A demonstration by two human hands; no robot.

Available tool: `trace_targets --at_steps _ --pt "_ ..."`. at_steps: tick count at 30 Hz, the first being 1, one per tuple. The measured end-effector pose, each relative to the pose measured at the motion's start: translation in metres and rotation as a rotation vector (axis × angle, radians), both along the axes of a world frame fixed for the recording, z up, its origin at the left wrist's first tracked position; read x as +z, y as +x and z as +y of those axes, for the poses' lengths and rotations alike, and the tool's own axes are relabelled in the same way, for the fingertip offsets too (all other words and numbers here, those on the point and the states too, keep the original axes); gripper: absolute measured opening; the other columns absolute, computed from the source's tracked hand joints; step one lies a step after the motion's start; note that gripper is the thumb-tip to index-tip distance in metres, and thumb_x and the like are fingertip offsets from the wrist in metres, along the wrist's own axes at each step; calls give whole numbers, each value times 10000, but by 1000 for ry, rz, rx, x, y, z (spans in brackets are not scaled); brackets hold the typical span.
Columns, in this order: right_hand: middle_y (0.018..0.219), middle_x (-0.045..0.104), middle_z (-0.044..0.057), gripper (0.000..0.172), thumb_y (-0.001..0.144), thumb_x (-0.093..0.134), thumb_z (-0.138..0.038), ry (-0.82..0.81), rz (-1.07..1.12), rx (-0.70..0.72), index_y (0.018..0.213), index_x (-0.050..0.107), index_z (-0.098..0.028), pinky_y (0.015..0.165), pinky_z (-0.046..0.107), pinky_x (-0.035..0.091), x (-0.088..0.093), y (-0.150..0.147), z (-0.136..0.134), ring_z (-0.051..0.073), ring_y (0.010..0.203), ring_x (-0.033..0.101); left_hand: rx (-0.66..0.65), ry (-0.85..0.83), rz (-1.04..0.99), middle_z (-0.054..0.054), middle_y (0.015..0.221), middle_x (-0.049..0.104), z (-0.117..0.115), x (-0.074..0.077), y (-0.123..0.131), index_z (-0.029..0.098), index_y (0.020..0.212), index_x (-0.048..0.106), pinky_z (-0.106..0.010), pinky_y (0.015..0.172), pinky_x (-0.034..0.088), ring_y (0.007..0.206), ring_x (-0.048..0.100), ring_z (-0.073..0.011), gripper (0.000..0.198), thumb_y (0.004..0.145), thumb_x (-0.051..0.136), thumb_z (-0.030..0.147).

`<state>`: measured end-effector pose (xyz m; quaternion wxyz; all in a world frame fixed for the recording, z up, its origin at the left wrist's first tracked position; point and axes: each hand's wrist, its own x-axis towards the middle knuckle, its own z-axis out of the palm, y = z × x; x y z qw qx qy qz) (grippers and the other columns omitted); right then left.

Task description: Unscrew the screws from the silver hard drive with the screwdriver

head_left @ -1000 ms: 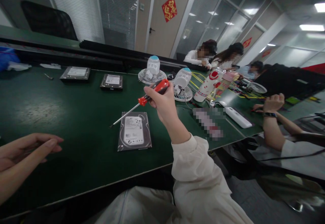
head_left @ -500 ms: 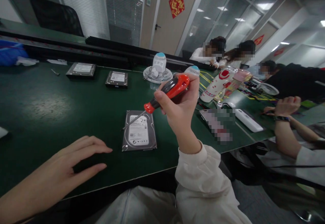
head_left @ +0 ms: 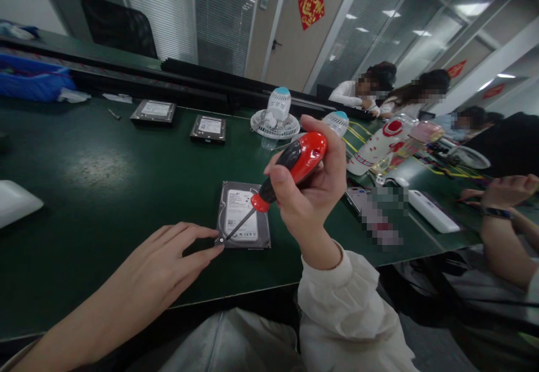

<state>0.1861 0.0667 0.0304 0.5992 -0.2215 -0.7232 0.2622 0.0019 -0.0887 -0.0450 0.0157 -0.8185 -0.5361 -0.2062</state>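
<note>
We judge the work to be at an early point. The hard drive [head_left: 240,206] lies label up on the green table [head_left: 105,181], near its near edge and in front of us. Its cover is still on, and we see no loose screws beside it. The tip of the screwdriver [head_left: 295,164] sits at the drive's near left corner, on or just at a screw there; the other corners look untouched, though they are too small to tell for sure.

Our right hand [head_left: 314,192] is raised above the drive's right side with the wrist bent. Its fingers are clenched round the red and black handle, and the shaft slants down to the left. Our left hand [head_left: 164,265] lies low on the table with its fingers released and stretched out, grasping nothing. Its fingertips [head_left: 213,230] are at the drive's near left corner and seem to touch it.

2 more drives [head_left: 208,127] lie far off on the table.
</note>
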Motion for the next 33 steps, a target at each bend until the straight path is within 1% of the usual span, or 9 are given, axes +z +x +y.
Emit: trace_targets --at_steps 3,8,14,18,21,24,29,33 --pt "1385 549 39 530 805 645 -592 18 -5 12 1274 491 -396 635 384 623 -1 -3 -3 233 915 725 3 16 -2 -61 1258 616 1 0 0 326 1328 589 -380 872 517 1091 588 -225 409 964 488 170" --pt "1402 532 46 528 799 644 -602 8 -31 1 1260 499 -389 634 379 613 -2 -5 -4 243 941 721 -15 41 -10 -64 1221 635 2 2 2 284 1278 627 -372 858 518 1076 595 -221 349 977 476 193" --pt "1359 553 41 517 802 656 -575 -12 -24 58 1262 496 -402 662 405 616 -2 -6 -4 223 892 722 -10 36 -28 -55 1236 633 2 4 2 292 1276 629 -372 872 518 1102 589 -218 342 977 493 202" --pt "1322 581 53 561 790 637 -625 -41 -47 40 1276 490 -385 661 411 624 -2 -8 -4 244 921 721 -11 35 -44 -47 1236 643 2 3 2 289 1275 635 -377 888 520 1109 593 -217 342 971 504 207" --pt "1327 577 52 565 783 635 -642 -25 -40 24 1268 498 -387 648 390 623 -3 -9 -4 244 931 723 -19 49 -48 -47 1230 654 2 3 1 270 1292 627 -382 898 522 1119 592 -219 347 973 502 215" --pt "1290 592 50 570 780 635 -646 -26 -46 17 1269 500 -385 640 380 624 -2 -10 -4 237 920 723 -26 64 -37 -50 1227 660 1 3 1 256 1292 625 -388 903 523 1124 589 -221 342 979 494 213" --pt "1239 611 44 560 791 660 -592 -52 -60 68 1285 495 -388 686 399 637 1 -10 -7 243 950 725 -23 45 -40 -48 1244 652 2 3 1 265 1280 629 -390 916 523 1140 578 -222 332 982 494 209" --pt "1186 629 32 579 788 669 -585 -80 -74 97 1304 480 -403 699 403 642 1 -10 -8 260 993 726 -21 50 -39 -46 1230 656 2 3 1 264 1269 635 -392 901 526 1122 581 -222 325 981 495 207"
